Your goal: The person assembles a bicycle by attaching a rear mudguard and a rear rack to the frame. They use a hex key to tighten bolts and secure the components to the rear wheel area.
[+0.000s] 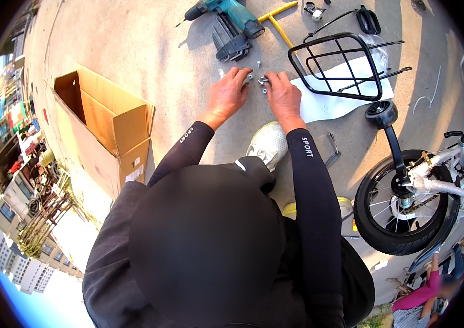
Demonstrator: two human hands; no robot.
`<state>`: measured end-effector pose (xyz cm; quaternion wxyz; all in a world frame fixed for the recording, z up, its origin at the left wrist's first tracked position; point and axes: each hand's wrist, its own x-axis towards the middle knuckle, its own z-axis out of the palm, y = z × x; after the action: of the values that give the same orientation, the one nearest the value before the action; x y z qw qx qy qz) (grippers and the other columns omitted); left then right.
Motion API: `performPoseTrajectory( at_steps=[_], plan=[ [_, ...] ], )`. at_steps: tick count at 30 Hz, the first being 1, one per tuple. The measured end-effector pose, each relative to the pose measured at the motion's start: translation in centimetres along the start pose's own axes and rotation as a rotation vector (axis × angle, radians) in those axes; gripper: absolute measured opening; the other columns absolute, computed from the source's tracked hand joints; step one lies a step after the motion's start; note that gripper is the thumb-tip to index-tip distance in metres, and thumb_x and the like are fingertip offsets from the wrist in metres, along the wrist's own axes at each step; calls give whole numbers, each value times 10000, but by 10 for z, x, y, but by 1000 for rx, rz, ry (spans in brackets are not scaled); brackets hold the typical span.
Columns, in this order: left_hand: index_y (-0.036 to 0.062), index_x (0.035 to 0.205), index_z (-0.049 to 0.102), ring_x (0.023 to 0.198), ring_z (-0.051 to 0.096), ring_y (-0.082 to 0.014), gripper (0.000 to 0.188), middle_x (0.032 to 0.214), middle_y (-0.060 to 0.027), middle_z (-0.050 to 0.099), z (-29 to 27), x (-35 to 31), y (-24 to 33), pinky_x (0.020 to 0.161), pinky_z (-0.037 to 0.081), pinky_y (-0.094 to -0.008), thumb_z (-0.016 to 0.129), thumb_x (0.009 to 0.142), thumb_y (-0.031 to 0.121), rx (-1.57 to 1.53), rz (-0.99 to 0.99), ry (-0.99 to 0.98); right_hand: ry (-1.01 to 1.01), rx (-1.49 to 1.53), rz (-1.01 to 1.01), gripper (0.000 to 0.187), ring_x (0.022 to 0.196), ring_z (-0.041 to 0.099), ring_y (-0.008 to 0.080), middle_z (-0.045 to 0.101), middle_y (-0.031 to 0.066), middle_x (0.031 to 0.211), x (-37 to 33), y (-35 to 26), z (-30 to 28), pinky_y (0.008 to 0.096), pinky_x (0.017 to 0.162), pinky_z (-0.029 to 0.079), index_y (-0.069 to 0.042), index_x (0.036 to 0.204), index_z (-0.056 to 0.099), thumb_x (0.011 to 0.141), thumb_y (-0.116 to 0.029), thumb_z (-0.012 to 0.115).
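Observation:
Both my hands are low over the concrete, among small loose metal fasteners. My left hand [227, 95] has thumb and forefinger curled together at a small silvery nut [250, 77]. Opposite it, my right hand [285, 97] pinches at a few small bolts [262, 81], partly covered by its fingers. One more nut [265, 91] lies just below those bolts. Another small bolt [259, 64] rests on the ground a little beyond my fingertips. A black wire bicycle rack [335, 65] sits right of my right hand, partly over a white sheet [319, 106].
An opened cardboard box [98, 128] stands left. Beyond my hands are a teal cordless drill [232, 13], a hex key set [228, 41] and a yellow T-handled tool [279, 24]. A bicycle wheel [360, 210] with a training wheel [381, 113] is at right, near a wrench [332, 148].

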<state>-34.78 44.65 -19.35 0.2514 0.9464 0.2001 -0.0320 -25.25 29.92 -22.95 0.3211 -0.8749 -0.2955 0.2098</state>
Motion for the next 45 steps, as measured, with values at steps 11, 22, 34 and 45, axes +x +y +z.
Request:
performPoseTrajectory(
  at_steps=[11, 22, 34, 45],
  plan=[
    [135, 1180, 623, 909, 656, -289, 301, 1018, -74, 613, 6, 26, 9, 716, 543, -395, 666, 883, 154, 32, 92, 68, -46, 539, 300, 183, 674, 707, 203, 709, 128, 761, -39, 23, -29, 326, 666, 560, 12, 923, 630, 843, -131, 712],
    [44, 1286, 527, 1164, 560, -348, 498, 1263, -174, 532, -11, 55, 72, 932, 507, -409, 723, 869, 235, -100, 188, 138, -41, 604, 379, 200, 695, 701, 186, 723, 123, 788, -59, 37, -47, 315, 690, 555, 13, 947, 661, 828, -142, 701],
    [29, 1082, 632, 1112, 584, -252, 352, 1287, -140, 546, -14, 151, 91, 949, 487, -368, 613, 998, 371, -520, 324, -478, -13, 559, 464, 201, 679, 680, 175, 716, 107, 778, -110, 68, -60, 315, 665, 540, -2, 936, 671, 813, -155, 718],
    [18, 913, 628, 1494, 223, -425, 190, 1593, -280, 238, -101, 97, 160, 1179, 228, -479, 668, 962, 197, -565, 432, -59, -197, 346, 356, 218, 788, 693, 338, 708, 172, 844, -125, 29, -107, 431, 722, 535, -7, 963, 642, 873, -204, 668]
  ],
)
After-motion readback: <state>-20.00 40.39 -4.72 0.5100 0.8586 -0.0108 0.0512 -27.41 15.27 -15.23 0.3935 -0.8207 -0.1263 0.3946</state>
